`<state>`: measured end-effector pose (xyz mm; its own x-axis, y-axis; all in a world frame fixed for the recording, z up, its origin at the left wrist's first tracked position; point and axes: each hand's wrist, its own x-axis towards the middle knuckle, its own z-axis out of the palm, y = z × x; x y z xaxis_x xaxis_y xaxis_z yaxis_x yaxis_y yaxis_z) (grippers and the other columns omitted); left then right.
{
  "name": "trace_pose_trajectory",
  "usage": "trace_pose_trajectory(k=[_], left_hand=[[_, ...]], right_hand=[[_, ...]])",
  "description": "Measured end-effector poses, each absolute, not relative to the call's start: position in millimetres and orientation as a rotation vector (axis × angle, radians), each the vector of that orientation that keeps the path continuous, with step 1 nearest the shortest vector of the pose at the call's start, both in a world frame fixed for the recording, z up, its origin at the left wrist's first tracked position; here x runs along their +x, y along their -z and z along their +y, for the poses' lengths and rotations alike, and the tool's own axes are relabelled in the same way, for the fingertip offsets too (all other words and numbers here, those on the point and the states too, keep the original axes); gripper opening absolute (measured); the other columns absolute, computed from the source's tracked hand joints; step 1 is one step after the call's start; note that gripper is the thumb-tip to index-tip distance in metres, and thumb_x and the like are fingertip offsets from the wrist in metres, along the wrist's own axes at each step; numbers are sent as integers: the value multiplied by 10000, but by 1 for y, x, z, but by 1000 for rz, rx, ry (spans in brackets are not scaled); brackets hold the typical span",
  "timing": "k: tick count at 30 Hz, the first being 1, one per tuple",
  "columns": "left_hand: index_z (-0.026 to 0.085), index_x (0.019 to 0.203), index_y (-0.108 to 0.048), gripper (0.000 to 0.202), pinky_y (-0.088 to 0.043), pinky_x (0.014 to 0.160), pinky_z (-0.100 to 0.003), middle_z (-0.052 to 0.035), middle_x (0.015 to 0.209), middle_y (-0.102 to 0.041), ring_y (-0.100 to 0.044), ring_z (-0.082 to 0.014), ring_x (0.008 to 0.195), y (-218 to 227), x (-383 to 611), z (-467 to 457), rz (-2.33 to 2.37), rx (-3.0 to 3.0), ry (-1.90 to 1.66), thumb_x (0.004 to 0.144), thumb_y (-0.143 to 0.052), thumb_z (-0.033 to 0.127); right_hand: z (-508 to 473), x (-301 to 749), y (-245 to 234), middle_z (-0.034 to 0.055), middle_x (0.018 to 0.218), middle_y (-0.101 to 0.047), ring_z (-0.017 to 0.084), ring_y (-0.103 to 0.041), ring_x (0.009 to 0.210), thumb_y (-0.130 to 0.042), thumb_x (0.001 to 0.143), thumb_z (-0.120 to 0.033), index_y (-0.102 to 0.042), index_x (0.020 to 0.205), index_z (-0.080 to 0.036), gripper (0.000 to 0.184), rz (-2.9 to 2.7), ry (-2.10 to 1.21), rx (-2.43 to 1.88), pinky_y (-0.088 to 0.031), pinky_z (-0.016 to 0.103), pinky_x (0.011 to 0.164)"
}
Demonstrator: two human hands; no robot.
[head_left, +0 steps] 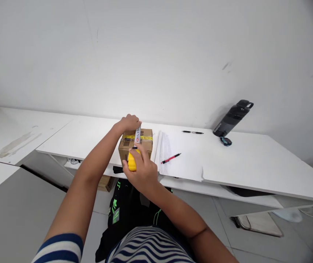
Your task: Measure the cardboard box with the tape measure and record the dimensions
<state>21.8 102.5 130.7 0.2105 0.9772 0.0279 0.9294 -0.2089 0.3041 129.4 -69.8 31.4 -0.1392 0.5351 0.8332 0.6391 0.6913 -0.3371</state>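
Note:
A small brown cardboard box (145, 143) with yellow tape sits on the white table (255, 160) near its front edge. My left hand (129, 123) is closed on the far top edge of the box, pinching the end of a white measuring tape blade (138, 134) that runs across the box top. My right hand (142, 168) is closed round the yellow tape measure case (131, 160) at the near side of the box.
White paper sheets (178, 162) lie right of the box with a red pen (170, 158) on them. A black pen (192, 132), a black bottle (232, 117) and a small blue object (226, 141) are farther right. A black-green bag (129, 212) sits below.

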Motion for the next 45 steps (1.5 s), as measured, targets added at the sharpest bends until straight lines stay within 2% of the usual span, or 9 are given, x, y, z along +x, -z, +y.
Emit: trace_pose_trajectory(k=[6, 13, 21, 24, 28, 30, 35, 39, 45], left_hand=[[200, 768, -605, 391, -399, 646, -311, -69, 825, -681, -583, -217, 728, -104, 4, 89, 1570, 2202, -373, 910, -394, 496], [200, 724, -563, 397, -364, 632, -318, -56, 768, -648, -548, -209, 702, -95, 6, 84, 1574, 2278, -490, 931, -380, 485], [194, 978, -605, 370, -450, 878, -335, -72, 1057, -678, -600, -213, 998, -127, 10, 21, 1514, 2155, -1133, 984, -353, 465], [209, 1049, -609, 437, -441, 964, -376, -70, 1090, -688, -625, -209, 1010, -130, 19, -16, 1365, 2236, -1078, 986, -328, 539], [226, 1343, -529, 682, -255, 1170, -489, -120, 1453, -532, -444, -317, 1369, -103, 12, -27, 1346, 2543, -740, 823, -578, 665], [207, 1435, -453, 900, -242, 1188, -499, -149, 1556, -400, -339, -355, 1445, -82, -8, -24, 1425, 2563, -645, 701, -719, 655], [271, 1476, -405, 828, -296, 1195, -432, -81, 1552, -424, -386, -297, 1431, -28, -71, -31, 1706, 2102, -1096, 755, -721, 527], [190, 1450, -383, 872, -420, 1108, -428, -158, 1466, -503, -497, -300, 1339, 17, -74, -39, 1506, 1566, -1299, 726, -736, 524], [209, 1457, -358, 920, -363, 1147, -430, -182, 1533, -403, -384, -308, 1427, 25, -45, -23, 1223, 1366, -1670, 716, -721, 617]], right_hand=[[-44, 126, -39, 132, 1178, -648, 270, -675, 1014, -601, 871, -418, -555, 1199, -232, 380, -1775, 58, -967, -602, 331, 646], [-43, 129, -37, 139, 1171, -659, 260, -677, 1050, -587, 872, -340, -518, 1219, -218, 375, -1743, 77, -872, -618, 343, 710], [-39, 174, -37, 160, 1383, -539, 305, -597, 1230, -689, 873, -347, -301, 1451, -318, 697, -1762, 250, -584, -626, 460, 845], [-32, 193, -37, 150, 1222, -614, 293, -646, 1113, -708, 862, -332, -236, 1503, -330, 795, -1613, 282, -631, -636, 487, 806], [-19, 212, -33, 111, 1048, -630, 260, -658, 912, -749, 830, -299, -306, 1486, -335, 792, -1506, 328, -657, -628, 421, 700], [-13, 222, -32, 100, 1064, -614, 251, -643, 909, -763, 815, -286, -343, 1466, -348, 778, -1466, 292, -701, -611, 408, 707], [-5, 236, -36, 104, 1187, -593, 266, -610, 1087, -699, 859, -350, -463, 1397, -321, 588, -1508, 23, -833, -546, 453, 897], [13, 217, -46, 115, 1358, -550, 273, -551, 1225, -646, 872, -440, -439, 1423, -278, 610, -1650, -371, -902, -477, 461, 1005], [42, 151, -79, 100, 1382, -538, 284, -563, 1185, -560, 904, -402, -410, 1445, -276, 576, -2190, -539, -859, -480, 448, 954]])
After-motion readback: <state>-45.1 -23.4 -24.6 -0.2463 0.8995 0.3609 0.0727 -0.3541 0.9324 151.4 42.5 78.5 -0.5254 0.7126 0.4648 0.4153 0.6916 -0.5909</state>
